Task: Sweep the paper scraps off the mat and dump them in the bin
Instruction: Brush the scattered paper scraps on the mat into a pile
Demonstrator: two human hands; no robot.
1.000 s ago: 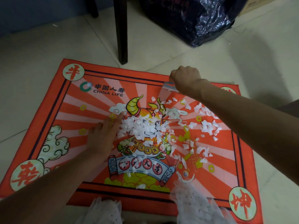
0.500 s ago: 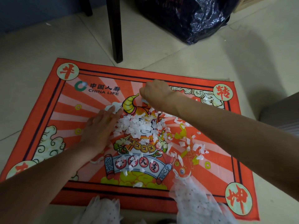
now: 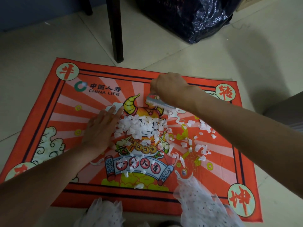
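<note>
Head view: I see my left hand point(image 3: 100, 128) flat, fingers straight and together, beside the heap of white paper scraps point(image 3: 142, 126) mid-way on the red printed fabric mat point(image 3: 49, 112); my right hand point(image 3: 168, 88) grips a small grey brush point(image 3: 157, 101) just behind it.

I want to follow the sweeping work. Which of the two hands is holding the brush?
The right hand grips the small brush at the mat's far side. The left hand lies flat, fingers straight, beside the heap of paper scraps.
</note>
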